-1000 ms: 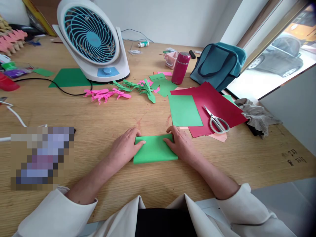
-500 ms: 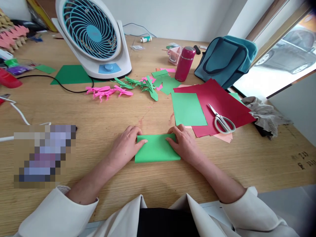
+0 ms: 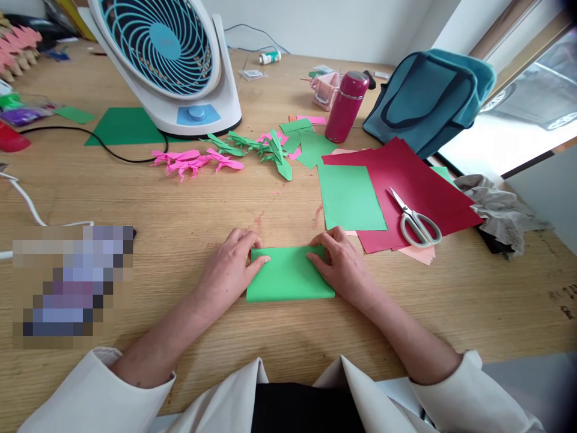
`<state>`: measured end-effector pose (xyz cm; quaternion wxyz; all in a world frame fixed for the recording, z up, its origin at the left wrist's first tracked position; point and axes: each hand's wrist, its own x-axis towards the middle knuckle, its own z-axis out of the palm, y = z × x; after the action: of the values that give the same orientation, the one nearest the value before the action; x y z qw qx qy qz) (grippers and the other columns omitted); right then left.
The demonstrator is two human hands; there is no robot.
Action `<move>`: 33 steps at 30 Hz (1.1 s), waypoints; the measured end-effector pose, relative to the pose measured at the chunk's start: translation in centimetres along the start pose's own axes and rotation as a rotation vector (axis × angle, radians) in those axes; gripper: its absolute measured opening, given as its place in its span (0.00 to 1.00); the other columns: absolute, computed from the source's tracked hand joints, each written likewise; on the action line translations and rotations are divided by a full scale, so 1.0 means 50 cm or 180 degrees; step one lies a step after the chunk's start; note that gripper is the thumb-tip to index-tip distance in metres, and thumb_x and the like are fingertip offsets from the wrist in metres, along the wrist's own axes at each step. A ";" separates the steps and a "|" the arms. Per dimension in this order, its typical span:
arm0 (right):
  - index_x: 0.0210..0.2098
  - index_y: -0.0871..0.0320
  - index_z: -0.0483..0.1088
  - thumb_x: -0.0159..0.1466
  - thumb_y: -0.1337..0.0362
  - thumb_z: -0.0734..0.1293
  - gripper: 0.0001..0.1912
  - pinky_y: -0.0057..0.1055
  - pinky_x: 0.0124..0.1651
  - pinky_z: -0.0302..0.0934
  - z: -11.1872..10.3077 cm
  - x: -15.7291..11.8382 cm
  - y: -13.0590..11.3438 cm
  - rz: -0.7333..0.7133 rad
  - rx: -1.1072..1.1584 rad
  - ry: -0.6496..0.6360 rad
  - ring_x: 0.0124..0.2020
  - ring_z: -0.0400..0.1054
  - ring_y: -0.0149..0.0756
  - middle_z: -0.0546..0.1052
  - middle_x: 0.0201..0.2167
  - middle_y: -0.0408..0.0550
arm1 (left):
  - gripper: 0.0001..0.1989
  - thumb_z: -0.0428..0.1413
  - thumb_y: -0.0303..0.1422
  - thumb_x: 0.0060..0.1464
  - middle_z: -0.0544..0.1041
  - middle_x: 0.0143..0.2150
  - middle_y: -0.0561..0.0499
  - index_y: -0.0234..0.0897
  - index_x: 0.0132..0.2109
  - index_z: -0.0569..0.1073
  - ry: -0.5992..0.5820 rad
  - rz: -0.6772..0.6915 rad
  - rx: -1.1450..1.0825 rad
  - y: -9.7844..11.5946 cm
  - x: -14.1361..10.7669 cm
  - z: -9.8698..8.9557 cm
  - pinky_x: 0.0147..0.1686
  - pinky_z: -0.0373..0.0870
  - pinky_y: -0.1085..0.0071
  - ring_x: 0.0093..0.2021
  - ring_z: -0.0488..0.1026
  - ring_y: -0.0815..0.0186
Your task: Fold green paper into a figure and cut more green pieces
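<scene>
Hands unchanged against the earlier frames; only the view has drifted slightly. Left hand (image 3: 229,270) lies flat on the left end of the folded green paper (image 3: 288,276), fingers curled, thumb tip pressing the sheet down. Right hand (image 3: 342,264) presses the right end likewise, fingertips on the upper edge. Neither pinches; both bear down. Paper lies flat on the wooden table (image 3: 180,216) between the hands. Beyond the right hand: green sheet (image 3: 351,195), red sheet (image 3: 406,174), scissors (image 3: 417,219).

Pixelated patch (image 3: 72,285) beside left forearm
</scene>
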<state>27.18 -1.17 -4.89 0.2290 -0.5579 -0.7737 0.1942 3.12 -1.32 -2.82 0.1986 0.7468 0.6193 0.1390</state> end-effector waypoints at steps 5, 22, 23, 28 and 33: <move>0.41 0.56 0.71 0.64 0.67 0.68 0.06 0.34 0.40 0.61 0.001 -0.001 0.002 0.0027 -0.0035 -0.0014 0.36 0.66 0.38 0.67 0.39 0.49 | 0.06 0.60 0.34 0.56 0.69 0.41 0.51 0.39 0.38 0.71 0.0007 -0.0065 -0.0022 -0.002 0.001 0.000 0.36 0.65 0.67 0.36 0.71 0.63; 0.41 0.56 0.70 0.64 0.67 0.68 0.05 0.34 0.38 0.62 -0.006 -0.001 -0.004 0.0046 -0.0052 -0.0093 0.35 0.66 0.38 0.67 0.39 0.49 | 0.03 0.59 0.31 0.58 0.72 0.38 0.52 0.39 0.36 0.73 0.0151 0.0045 -0.0038 -0.010 0.008 0.000 0.40 0.65 0.67 0.41 0.72 0.62; 0.41 0.56 0.70 0.64 0.67 0.68 0.05 0.34 0.37 0.62 -0.006 -0.001 -0.004 0.0050 -0.0057 -0.0093 0.35 0.66 0.38 0.67 0.39 0.49 | 0.02 0.59 0.31 0.58 0.72 0.38 0.52 0.38 0.36 0.73 0.0148 0.0035 -0.0076 -0.011 0.009 0.001 0.40 0.65 0.67 0.40 0.72 0.62; 0.42 0.56 0.70 0.64 0.67 0.68 0.07 0.35 0.38 0.62 -0.006 -0.002 -0.006 0.0057 -0.0085 -0.0111 0.36 0.66 0.39 0.67 0.39 0.49 | 0.02 0.58 0.31 0.58 0.72 0.38 0.53 0.39 0.36 0.73 0.0113 -0.0033 -0.0127 -0.013 0.009 0.002 0.38 0.64 0.68 0.39 0.72 0.64; 0.44 0.55 0.70 0.65 0.67 0.68 0.08 0.36 0.40 0.62 -0.005 -0.002 -0.007 0.0045 -0.0066 -0.0101 0.37 0.67 0.39 0.67 0.41 0.50 | 0.02 0.58 0.31 0.58 0.72 0.39 0.53 0.39 0.36 0.72 0.0103 -0.0017 -0.0077 -0.013 0.010 0.002 0.38 0.65 0.67 0.39 0.73 0.63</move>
<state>27.08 -1.34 -4.52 0.2095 -0.5626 -0.7752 0.1966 2.70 -0.77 -3.24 0.1979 0.7403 0.6227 0.1580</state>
